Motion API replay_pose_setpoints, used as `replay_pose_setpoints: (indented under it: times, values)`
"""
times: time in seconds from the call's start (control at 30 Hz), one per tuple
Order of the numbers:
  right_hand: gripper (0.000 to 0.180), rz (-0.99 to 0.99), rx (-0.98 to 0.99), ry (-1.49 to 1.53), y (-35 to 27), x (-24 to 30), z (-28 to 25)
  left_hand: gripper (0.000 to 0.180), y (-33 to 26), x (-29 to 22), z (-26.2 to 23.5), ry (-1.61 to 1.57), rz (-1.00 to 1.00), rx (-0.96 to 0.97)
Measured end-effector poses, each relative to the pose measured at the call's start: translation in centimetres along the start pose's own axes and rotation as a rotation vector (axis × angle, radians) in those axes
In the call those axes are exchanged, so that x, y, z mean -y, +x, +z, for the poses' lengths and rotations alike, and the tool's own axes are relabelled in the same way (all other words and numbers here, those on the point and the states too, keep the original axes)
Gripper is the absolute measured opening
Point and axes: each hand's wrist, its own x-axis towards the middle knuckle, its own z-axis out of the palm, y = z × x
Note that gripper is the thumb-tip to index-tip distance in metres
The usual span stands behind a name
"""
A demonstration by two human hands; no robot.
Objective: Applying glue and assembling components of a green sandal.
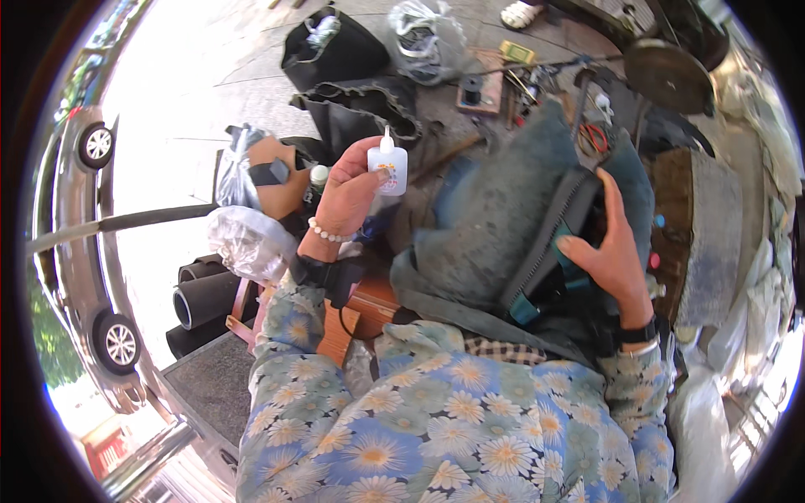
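Observation:
Raised in my left hand (348, 186) is a small white glue bottle (388, 178) with a narrow nozzle pointing up, pinched between thumb and fingers. On my lap, over a worn dark green apron (495, 205), lies a black bag (545, 251) with a toothed zipper along its edge and some teal lining. My right hand (608, 251) grips the bag at its right side, index finger stretched to its upper end and thumb near the zipper. The other right fingers are partly hidden. A dark band circles each wrist, and white beads the left one.
Dark open bags (335, 50) and a clear plastic bag (426, 42) stand ahead on the paving. Loose tools lie near a wooden box (482, 84). Black rolls (205, 298) sit at left, a wooden crate (696, 235) at right. Parked cars (105, 243) stand far left.

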Motion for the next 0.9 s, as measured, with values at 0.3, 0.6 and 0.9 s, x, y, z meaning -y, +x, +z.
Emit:
replay_pose_setpoints:
  times: [0.3, 0.6, 0.9]
  values:
    - [0.094, 0.084, 0.074, 0.115, 1.8, 0.9, 0.6, 0.038, 9.3, -1.5, -13.2, 0.204, 0.242, -0.863]
    - [0.099, 0.209, 0.091, 0.177, 3.4, 1.7, 1.2, 0.034, 17.3, 1.0, -19.7, -0.058, 0.131, -1.125]
    - [0.101, 0.198, 0.052, 0.052, 4.0, 1.5, 1.5, 0.030, 21.6, 3.7, -21.6, -0.204, 0.230, -1.207]
